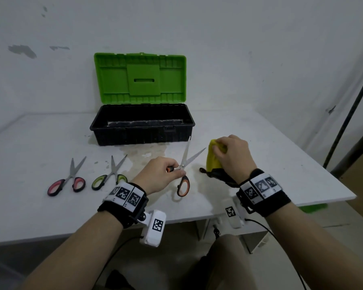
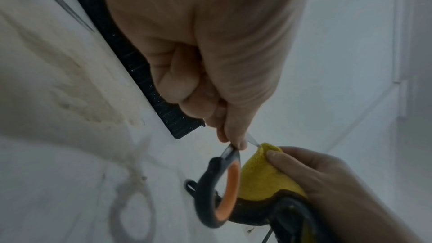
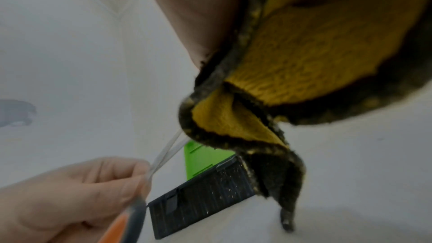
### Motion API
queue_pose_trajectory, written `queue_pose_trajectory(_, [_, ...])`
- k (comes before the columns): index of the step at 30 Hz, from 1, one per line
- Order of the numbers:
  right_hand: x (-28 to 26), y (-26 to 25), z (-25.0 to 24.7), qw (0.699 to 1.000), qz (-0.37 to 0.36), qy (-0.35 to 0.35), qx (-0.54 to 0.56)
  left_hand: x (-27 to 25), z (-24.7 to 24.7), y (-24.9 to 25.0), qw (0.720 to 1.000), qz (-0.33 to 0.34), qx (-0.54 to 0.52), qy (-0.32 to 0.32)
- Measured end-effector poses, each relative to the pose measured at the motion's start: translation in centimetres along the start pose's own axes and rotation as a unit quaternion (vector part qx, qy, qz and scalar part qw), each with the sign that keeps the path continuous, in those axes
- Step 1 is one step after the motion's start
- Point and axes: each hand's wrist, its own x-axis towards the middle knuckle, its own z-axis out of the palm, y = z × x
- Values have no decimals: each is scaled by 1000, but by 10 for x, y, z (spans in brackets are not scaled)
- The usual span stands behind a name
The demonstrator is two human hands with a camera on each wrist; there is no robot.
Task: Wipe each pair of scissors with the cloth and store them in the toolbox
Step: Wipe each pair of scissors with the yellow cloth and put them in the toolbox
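- Left hand (image 1: 162, 174) curled around the orange-and-black scissors (image 1: 183, 170) near the pivot, one handle inside the fist, the other loop hanging toward the near edge; blades spread in a V, pointing away toward the toolbox (image 1: 142, 124).
- Right hand (image 1: 232, 154) gripping a bunched yellow cloth (image 1: 213, 160) with a dark border, just right of the spread blades; in the left wrist view, cloth tip (image 2: 266, 171) meeting one blade tip.
- Black toolbox open at the far middle of the white table (image 1: 270, 164), green lid (image 1: 140, 77) standing upright against the wall; contents impossible to make out.
- Pink-handled scissors (image 1: 68, 181) lying open at the near left; green-handled scissors (image 1: 111, 176) lying open just to their right, both flat on the table and well apart from either hand.
- Yellowish stain (image 1: 147, 155) on the tabletop in front of the toolbox.
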Motion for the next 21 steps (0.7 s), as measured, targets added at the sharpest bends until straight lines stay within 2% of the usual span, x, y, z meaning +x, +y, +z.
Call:
queue_pose_trajectory(4, [-18, -10, -2, 998, -48, 31, 13, 3, 2, 2, 999, -3, 27, 22])
queue_pose_trajectory(8, [-41, -27, 16, 995, -92, 13, 29, 5, 11, 6, 998, 23, 59, 28])
queue_pose_trajectory(12, [-41, -26, 29, 996, -87, -15, 29, 4, 14, 7, 995, 43, 83, 31])
queue_pose_trajectory(16, [-29, -13, 26, 998, -58, -8, 24, 3, 9, 3, 996, 42, 77, 19])
queue_pose_trajectory(18, [-19, -1, 20, 1000, -22, 3, 15, 1, 5, 0, 998, 22, 51, -6])
queue_pose_trajectory(21, [-8, 17, 8, 1000, 20, 19, 1, -1, 0, -2, 991, -37, -113, -61])
